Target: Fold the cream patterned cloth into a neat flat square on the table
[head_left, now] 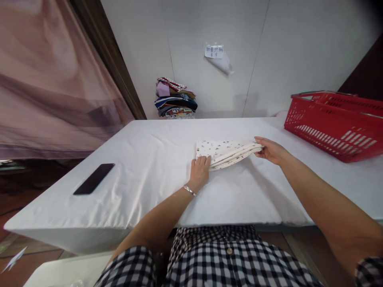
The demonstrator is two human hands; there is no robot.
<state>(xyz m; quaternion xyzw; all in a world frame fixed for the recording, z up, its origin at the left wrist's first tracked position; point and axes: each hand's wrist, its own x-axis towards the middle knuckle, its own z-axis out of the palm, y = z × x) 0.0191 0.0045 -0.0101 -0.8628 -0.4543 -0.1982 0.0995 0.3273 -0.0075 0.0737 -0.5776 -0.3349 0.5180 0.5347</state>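
A folded white cloth (226,151) with a small scattered print lies on the white-covered table, its layers showing along the near edge. My left hand (200,172), with a silver bracelet at the wrist, has its fingers curled over the cloth's near left corner against the table. At the opposite end, my right hand (271,150) pinches the cloth's right edge between thumb and fingers, and that end is raised off the tabletop. What kind of item the folded cloth is cannot be made out.
A black phone-like slab (94,179) lies at the table's left. The red plastic basket (329,129) stands at the right. Behind the table's far edge is a stack of folded clothes (176,99). A paper label (214,51) hangs on the wall; a pink curtain (56,79) hangs at the left.
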